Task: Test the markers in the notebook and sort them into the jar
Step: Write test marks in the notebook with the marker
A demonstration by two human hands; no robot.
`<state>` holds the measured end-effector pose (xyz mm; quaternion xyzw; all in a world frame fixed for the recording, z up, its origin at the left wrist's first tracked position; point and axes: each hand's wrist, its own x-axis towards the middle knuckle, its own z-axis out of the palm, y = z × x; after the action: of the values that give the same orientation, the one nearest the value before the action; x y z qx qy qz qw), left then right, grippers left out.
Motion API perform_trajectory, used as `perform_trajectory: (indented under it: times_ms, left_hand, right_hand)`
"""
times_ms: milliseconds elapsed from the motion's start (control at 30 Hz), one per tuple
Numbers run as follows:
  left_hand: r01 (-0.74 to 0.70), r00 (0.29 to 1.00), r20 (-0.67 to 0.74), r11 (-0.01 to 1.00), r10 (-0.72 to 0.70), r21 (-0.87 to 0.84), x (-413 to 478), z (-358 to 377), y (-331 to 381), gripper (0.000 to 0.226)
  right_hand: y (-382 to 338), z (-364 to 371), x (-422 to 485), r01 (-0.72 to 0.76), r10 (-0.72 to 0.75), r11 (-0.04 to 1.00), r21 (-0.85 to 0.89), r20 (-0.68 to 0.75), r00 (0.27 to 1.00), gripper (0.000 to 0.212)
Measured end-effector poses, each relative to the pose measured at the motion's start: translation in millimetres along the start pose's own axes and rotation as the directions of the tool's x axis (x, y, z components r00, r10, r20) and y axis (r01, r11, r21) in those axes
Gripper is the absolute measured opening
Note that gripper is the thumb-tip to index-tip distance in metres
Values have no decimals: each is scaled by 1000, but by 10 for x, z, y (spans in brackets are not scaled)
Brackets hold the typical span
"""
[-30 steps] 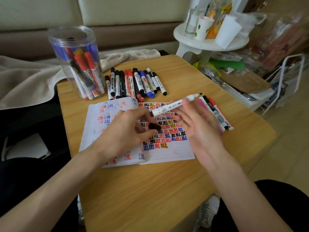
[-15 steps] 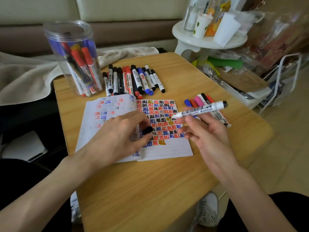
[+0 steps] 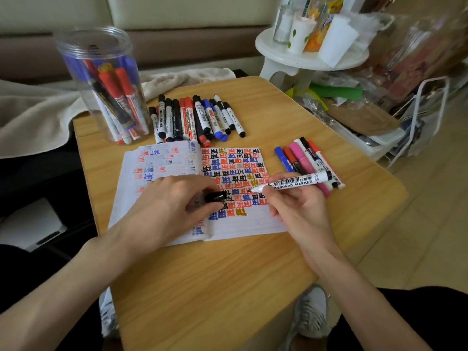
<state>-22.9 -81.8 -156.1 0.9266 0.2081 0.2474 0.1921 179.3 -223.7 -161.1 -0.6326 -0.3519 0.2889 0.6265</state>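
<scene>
An open notebook (image 3: 243,224) lies on the wooden table (image 3: 228,287), its pages full of coloured test marks. My right hand (image 3: 296,211) holds an uncapped white whiteboard marker (image 3: 293,183) in a writing grip, tip pointing left just above the right page. My left hand (image 3: 164,209) rests on the notebook and pinches the marker's black cap (image 3: 215,196). A clear plastic jar (image 3: 106,84) with several markers stands at the table's back left. A row of several markers (image 3: 197,117) lies behind the notebook. A smaller group of markers (image 3: 304,158) lies to its right.
A beige blanket (image 3: 38,115) lies on the sofa behind the jar. A white round stool (image 3: 304,59) with cups and bottles stands at the back right, with clutter and a white wire rack (image 3: 425,117) beside it. My shoe (image 3: 311,312) shows below the table's front edge.
My right hand turned the marker round, so its tip now points left, and lowered it towards the right page. My left hand kept the cap on the notebook.
</scene>
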Motion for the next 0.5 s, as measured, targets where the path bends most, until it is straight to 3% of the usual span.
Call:
perform_trajectory:
  times_ms: [267, 400, 500]
  left_hand:
    - [33, 999, -32, 999, -34, -27, -105, 107, -102, 29]
    - [24, 1000, -12, 1000, -24, -15, -116, 91, -93, 30]
    - [35, 999, -16, 999, -35, -4, -103, 95, -83, 30]
  right_hand:
    - [53, -9, 4, 59, -58, 997, -45, 14, 998, 5]
    - [48, 14, -15, 85, -85, 993, -76, 3, 996, 20]
    - [42, 45, -15, 78, -77, 995, -63, 20, 997, 6]
